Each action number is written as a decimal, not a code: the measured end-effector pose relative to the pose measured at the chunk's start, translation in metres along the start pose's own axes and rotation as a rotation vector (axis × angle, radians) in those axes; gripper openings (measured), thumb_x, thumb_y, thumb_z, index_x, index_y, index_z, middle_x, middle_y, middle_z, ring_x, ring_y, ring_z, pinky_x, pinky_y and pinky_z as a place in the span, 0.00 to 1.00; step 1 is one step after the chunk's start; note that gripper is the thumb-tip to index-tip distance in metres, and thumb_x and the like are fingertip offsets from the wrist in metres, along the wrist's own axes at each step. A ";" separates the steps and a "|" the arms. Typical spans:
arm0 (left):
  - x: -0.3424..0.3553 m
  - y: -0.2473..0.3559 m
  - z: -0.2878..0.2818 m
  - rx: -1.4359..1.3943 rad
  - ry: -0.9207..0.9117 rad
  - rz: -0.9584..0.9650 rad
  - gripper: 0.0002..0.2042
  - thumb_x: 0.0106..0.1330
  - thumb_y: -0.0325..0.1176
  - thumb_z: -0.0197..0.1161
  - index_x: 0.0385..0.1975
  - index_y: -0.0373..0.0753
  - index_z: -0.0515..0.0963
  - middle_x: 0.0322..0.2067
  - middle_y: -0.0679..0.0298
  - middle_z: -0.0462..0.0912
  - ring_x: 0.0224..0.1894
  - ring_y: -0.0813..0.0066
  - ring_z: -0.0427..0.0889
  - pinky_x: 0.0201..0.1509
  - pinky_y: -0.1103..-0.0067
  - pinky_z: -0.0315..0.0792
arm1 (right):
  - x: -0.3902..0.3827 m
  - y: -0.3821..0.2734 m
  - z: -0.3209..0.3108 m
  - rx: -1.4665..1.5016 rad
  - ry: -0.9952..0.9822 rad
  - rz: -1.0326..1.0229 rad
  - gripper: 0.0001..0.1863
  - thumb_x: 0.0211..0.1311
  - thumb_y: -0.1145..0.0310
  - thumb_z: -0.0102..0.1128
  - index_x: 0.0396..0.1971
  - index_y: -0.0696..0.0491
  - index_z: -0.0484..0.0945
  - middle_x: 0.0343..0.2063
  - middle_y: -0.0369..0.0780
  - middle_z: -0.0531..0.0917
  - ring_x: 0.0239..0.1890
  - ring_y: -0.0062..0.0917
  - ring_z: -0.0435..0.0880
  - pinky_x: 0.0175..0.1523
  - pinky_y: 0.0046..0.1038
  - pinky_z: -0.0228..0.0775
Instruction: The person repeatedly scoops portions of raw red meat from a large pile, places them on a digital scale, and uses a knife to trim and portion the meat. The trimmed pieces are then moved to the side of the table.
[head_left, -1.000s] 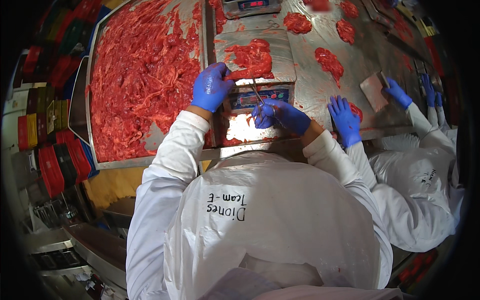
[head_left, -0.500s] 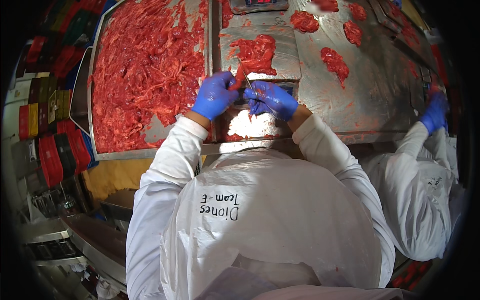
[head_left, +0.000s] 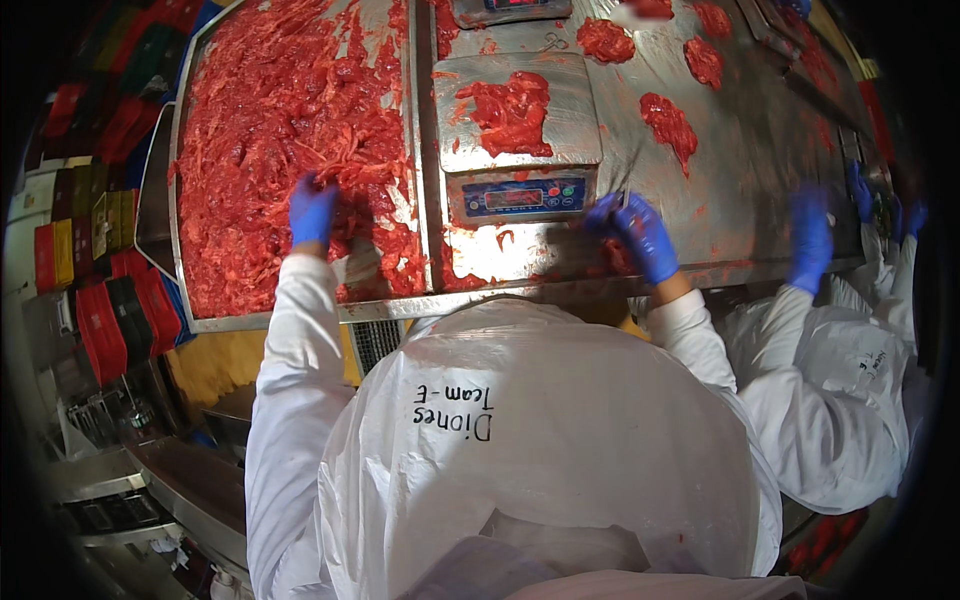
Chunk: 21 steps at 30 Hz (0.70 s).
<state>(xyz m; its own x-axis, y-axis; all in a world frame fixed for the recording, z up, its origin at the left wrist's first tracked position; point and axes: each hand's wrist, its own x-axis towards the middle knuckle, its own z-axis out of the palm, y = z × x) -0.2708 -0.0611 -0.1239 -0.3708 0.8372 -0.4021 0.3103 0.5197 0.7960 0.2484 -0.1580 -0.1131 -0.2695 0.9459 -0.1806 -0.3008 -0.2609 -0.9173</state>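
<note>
My left hand, in a blue glove, reaches over the raw red meat spread in a large metal tray; thumb and fingers look apart, though their tips are slightly blurred. My right hand, also gloved, is closed around a thin metal blade pointing away from me. Its handle is hidden by the fingers. Between my hands stands a digital scale, with a meat portion on its metal plate. Below the right hand, a red scrap lies on the table, partly covered.
Several meat portions lie on the metal table to the right. A second scale and scissors are at the back. A co-worker's gloved hand is over the table at right. Coloured crates stand left.
My hands have moved apart: the left went leftward to the meat in the tray, the right went rightward with the blade. The scale's display is uncovered. The co-worker's hand has moved left.
</note>
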 end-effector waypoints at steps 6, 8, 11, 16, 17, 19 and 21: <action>-0.022 0.130 0.156 0.453 -0.327 0.632 0.37 0.55 0.28 0.69 0.70 0.38 0.69 0.65 0.45 0.74 0.69 0.51 0.72 0.74 0.65 0.66 | 0.085 -0.050 0.068 -0.235 -0.127 -0.059 0.19 0.67 0.66 0.71 0.51 0.59 0.78 0.44 0.40 0.86 0.50 0.26 0.87 0.59 0.29 0.79; -0.051 0.138 0.188 0.364 -0.506 1.108 0.37 0.59 0.26 0.66 0.73 0.39 0.65 0.64 0.46 0.76 0.66 0.54 0.76 0.70 0.65 0.70 | 0.108 -0.046 0.079 -0.232 -0.099 -0.028 0.18 0.66 0.67 0.71 0.51 0.58 0.78 0.44 0.39 0.86 0.50 0.23 0.86 0.58 0.27 0.79; -0.048 0.139 0.151 -0.134 -0.798 0.611 0.37 0.64 0.27 0.65 0.76 0.39 0.61 0.63 0.46 0.78 0.61 0.58 0.80 0.68 0.69 0.72 | 0.113 -0.051 0.084 -0.202 0.048 -0.067 0.15 0.67 0.68 0.71 0.49 0.57 0.79 0.42 0.38 0.86 0.43 0.20 0.86 0.49 0.22 0.80; -0.042 0.130 0.102 0.970 -0.171 0.955 0.56 0.52 0.64 0.75 0.76 0.36 0.58 0.76 0.42 0.56 0.77 0.43 0.57 0.79 0.49 0.52 | 0.156 -0.047 0.047 -0.190 0.374 -0.335 0.26 0.60 0.64 0.77 0.54 0.57 0.77 0.46 0.43 0.85 0.49 0.29 0.86 0.56 0.29 0.79; -0.043 0.125 0.112 0.988 -0.166 0.975 0.58 0.51 0.68 0.73 0.77 0.37 0.58 0.77 0.42 0.53 0.79 0.42 0.53 0.79 0.48 0.47 | 0.174 -0.041 0.052 -0.327 0.375 -0.391 0.30 0.57 0.63 0.79 0.56 0.57 0.76 0.48 0.44 0.85 0.52 0.31 0.85 0.58 0.31 0.79; -0.049 0.113 0.144 1.014 -0.150 1.020 0.62 0.48 0.76 0.69 0.78 0.39 0.56 0.79 0.43 0.47 0.81 0.40 0.45 0.80 0.45 0.38 | 0.183 -0.037 0.065 -0.797 0.275 -0.441 0.37 0.50 0.63 0.81 0.60 0.57 0.74 0.58 0.48 0.81 0.60 0.40 0.81 0.65 0.37 0.74; -0.060 0.125 0.169 1.071 -0.178 0.975 0.61 0.49 0.77 0.66 0.79 0.43 0.55 0.80 0.45 0.46 0.81 0.42 0.43 0.80 0.46 0.37 | 0.170 -0.033 0.091 -0.828 0.119 -0.394 0.39 0.48 0.63 0.81 0.61 0.57 0.74 0.60 0.48 0.80 0.60 0.41 0.81 0.66 0.37 0.73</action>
<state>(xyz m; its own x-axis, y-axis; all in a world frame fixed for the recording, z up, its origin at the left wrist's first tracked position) -0.0622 -0.0179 -0.0770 0.4502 0.8926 -0.0241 0.8894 -0.4458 0.1010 0.1289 -0.0056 -0.0808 -0.1767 0.9626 0.2056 0.4114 0.2619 -0.8730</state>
